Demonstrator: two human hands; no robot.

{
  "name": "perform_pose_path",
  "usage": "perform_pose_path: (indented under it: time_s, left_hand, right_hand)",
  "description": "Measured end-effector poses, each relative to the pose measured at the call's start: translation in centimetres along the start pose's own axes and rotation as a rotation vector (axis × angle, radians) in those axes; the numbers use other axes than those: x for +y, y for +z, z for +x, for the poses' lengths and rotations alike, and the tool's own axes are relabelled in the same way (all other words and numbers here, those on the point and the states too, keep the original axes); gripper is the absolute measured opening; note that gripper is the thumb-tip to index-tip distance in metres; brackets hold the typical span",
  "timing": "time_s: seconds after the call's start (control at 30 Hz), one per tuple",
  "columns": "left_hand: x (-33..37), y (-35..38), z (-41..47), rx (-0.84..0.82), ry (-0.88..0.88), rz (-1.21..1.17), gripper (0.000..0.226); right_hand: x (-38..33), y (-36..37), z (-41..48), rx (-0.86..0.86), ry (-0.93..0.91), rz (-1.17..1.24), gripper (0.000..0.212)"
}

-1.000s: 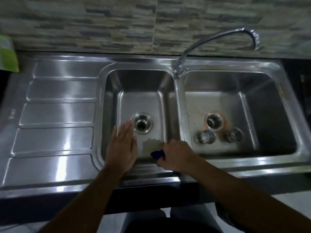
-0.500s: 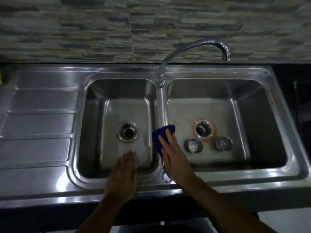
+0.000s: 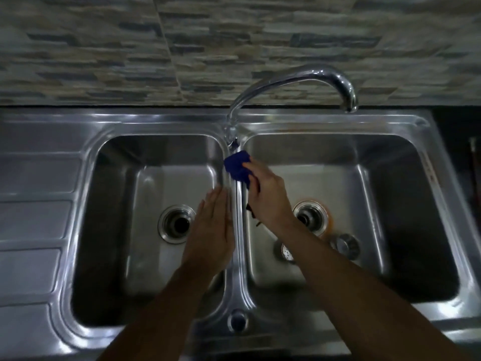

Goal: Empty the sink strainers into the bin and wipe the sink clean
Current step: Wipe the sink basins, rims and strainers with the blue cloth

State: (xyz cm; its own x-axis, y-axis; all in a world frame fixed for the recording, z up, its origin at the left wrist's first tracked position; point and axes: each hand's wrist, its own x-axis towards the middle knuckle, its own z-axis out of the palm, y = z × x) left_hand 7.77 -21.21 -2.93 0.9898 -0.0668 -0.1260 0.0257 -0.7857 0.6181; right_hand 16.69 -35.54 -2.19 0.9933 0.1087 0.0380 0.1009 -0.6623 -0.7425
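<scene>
Sink (image 3: pixel 240 269) divider under blue cloth (image 3: pixel 236 168); strainers (image 3: pixel 345 245) beside right drain (image 3: pixel 311 216).

Landmark: divider ridge (image 3: pixel 240 246) of the double sink (image 3: pixel 426 316).
- Left of ridge: left basin (image 3: pixel 109 230), drain (image 3: pixel 177 223) in its floor; draining board (image 3: pixel 33 204) further left.
- Right of ridge: right basin (image 3: pixel 406 230), drain (image 3: pixel 311 217) in its floor; two strainers (image 3: pixel 285 252) (image 3: pixel 345 245) on the floor before that drain.
- Behind ridge: faucet (image 3: pixel 291 76), spout over right basin; tiled wall (image 3: pixel 234 43) behind.
- On ridge, far end: cloth (image 3: pixel 236 166) under right hand (image 3: pixel 270 194).
- Just left of ridge: left hand (image 3: pixel 210 230), over left basin.
</scene>
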Motion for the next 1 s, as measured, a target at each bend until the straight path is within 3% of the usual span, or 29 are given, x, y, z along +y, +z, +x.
perform_pose_path:
  time_s: [0.07,0.13,0.27,0.4,0.5,0.63,0.77,0.83,1.0]
  left_hand:
    - [0.7,0.4,1.3,0.003,0.053,0.032,0.056]
    - [1.3,0.8,2.4,-0.018,0.075,0.036,0.056]
    - [2.5,2.3,3.7,-0.013,0.053,0.010,0.057]
    - [3.9,4.1,3.9,0.060,0.001,0.168,0.058]
    - [4.1,4.5,4.0,0.077,0.035,0.280,0.061]
    - [4.1,4.7,4.0,0.086,0.036,0.330,0.063]
    - [4.3,4.8,4.1,0.119,0.063,0.351,0.062]
    - [4.2,4.9,4.1,0.115,0.063,0.363,0.063]
    - [3.9,5.1,4.1,0.139,0.090,0.411,0.065]
  right_hand:
    - [0.6,-1.6,2.2,0.160,0.061,-0.023,0.045]
    - [1.0,-2.7,5.3,0.211,0.033,-0.099,0.048]
    - [2.6,-2.7,9.3,-0.189,-0.210,-0.461,0.067]
    - [7.7,-5.4,8.4,-0.217,-0.304,-0.665,0.080]
    - [13.0,-11.3,7.2,-0.106,-0.191,-0.647,0.079]
    - [19.0,-18.3,5.6,0.062,0.101,-0.639,0.070]
    - [17.7,-15.8,7.7,0.216,0.375,-0.600,0.070]
    - [15.1,-12.0,8.3,0.200,0.307,-0.600,0.069]
    - [8.1,-3.3,7.3,0.000,-0.142,-0.533,0.075]
